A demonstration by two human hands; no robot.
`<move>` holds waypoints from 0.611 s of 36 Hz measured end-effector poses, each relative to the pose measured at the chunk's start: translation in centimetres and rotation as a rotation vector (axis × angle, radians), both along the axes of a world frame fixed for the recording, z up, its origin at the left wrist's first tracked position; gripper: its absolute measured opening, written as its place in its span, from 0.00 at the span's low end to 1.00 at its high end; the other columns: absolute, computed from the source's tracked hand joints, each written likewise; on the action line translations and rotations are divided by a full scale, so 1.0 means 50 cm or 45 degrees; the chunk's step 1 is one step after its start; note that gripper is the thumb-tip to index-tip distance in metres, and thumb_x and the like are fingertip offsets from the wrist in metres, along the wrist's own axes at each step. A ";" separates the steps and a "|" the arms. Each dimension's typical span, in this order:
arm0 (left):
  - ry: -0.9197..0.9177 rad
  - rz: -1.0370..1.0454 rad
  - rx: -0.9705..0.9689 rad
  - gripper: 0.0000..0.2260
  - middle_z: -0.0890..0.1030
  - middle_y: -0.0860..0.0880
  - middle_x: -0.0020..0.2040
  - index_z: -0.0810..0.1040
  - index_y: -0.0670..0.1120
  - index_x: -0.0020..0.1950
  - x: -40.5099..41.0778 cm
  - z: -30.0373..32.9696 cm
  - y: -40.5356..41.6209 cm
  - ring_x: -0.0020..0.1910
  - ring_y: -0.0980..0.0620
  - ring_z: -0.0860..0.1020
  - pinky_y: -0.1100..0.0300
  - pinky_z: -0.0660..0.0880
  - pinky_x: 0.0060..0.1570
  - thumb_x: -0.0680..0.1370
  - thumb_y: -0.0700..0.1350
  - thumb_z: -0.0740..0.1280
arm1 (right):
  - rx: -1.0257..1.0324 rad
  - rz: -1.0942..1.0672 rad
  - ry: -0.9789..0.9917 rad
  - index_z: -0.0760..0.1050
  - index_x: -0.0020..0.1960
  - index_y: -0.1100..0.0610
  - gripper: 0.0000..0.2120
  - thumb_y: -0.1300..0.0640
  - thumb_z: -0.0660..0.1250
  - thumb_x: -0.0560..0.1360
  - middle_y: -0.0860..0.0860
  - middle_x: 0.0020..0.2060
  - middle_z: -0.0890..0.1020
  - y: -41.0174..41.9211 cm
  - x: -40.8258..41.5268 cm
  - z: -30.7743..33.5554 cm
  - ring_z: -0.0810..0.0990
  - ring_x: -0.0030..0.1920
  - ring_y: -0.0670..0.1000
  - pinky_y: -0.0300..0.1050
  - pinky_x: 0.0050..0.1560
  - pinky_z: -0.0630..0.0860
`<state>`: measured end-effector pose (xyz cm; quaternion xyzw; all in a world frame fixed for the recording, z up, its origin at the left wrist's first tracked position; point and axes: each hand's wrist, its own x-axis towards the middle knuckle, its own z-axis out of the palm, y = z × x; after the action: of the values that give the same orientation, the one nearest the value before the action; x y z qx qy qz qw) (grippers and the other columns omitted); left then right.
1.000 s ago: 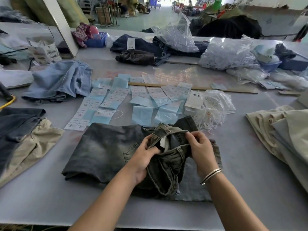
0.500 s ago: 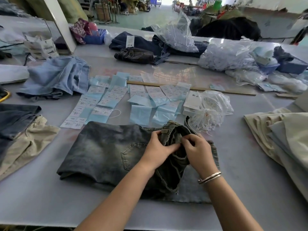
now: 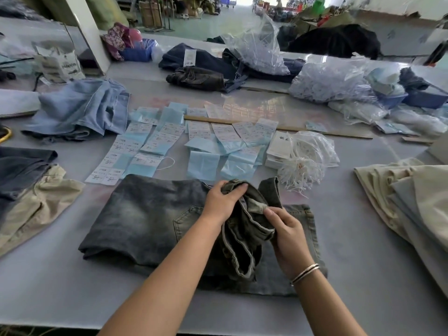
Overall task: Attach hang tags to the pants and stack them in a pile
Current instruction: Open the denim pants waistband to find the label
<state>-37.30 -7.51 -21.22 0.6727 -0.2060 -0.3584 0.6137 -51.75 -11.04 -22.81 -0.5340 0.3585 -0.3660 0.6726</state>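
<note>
Nearest the worktop (image 3: 72,287) edge, folded grey washed jeans (image 3: 145,219) lie flat, the waistband end bunched up between both hands. The left hand (image 3: 219,202) has its grip closed over the top of the waistband, apparently holding it raised and open. The right hand (image 3: 287,235) pinches an inner fold lower down, probably exposing a label or loop for tagging. No tag is attached yet. Just beyond lie white tag strings (image 3: 299,172) and a stack of hang tags (image 3: 278,151), within easy reach. Blue-and-white printed tags (image 3: 155,144) spread further back. Beige pants (image 3: 412,202) lie piled at right.
</note>
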 end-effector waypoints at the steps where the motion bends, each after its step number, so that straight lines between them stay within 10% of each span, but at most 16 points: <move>1: 0.067 0.021 -0.020 0.13 0.84 0.43 0.50 0.79 0.42 0.53 0.002 -0.008 0.004 0.52 0.45 0.81 0.53 0.77 0.56 0.73 0.47 0.74 | 0.022 -0.011 -0.012 0.84 0.45 0.57 0.13 0.49 0.71 0.67 0.66 0.52 0.80 0.002 0.003 -0.009 0.77 0.58 0.64 0.64 0.66 0.68; 8: 0.296 -0.028 -0.201 0.08 0.84 0.41 0.50 0.79 0.43 0.52 0.014 -0.050 0.045 0.50 0.44 0.81 0.53 0.77 0.54 0.74 0.42 0.72 | -0.022 -0.071 -0.008 0.84 0.43 0.54 0.08 0.51 0.70 0.69 0.57 0.45 0.84 0.026 0.018 -0.035 0.73 0.63 0.65 0.64 0.68 0.65; 16: 0.063 -0.195 -0.179 0.20 0.84 0.50 0.46 0.74 0.49 0.54 0.009 -0.040 0.059 0.47 0.54 0.82 0.60 0.79 0.50 0.68 0.37 0.77 | -0.374 -0.092 0.159 0.84 0.40 0.47 0.13 0.65 0.69 0.74 0.51 0.43 0.76 0.021 0.013 -0.018 0.77 0.43 0.45 0.37 0.46 0.75; 22: -0.145 -0.152 -0.177 0.24 0.81 0.45 0.54 0.71 0.47 0.57 -0.007 -0.040 0.058 0.55 0.50 0.80 0.53 0.74 0.62 0.67 0.37 0.78 | -0.261 -0.040 0.083 0.85 0.45 0.48 0.07 0.58 0.70 0.73 0.49 0.47 0.79 0.024 0.006 -0.006 0.80 0.50 0.46 0.39 0.51 0.76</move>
<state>-37.66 -4.62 -23.25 0.6343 -0.3045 -0.3406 0.6236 -51.47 -9.83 -23.11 -0.6060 0.3491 -0.3937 0.5966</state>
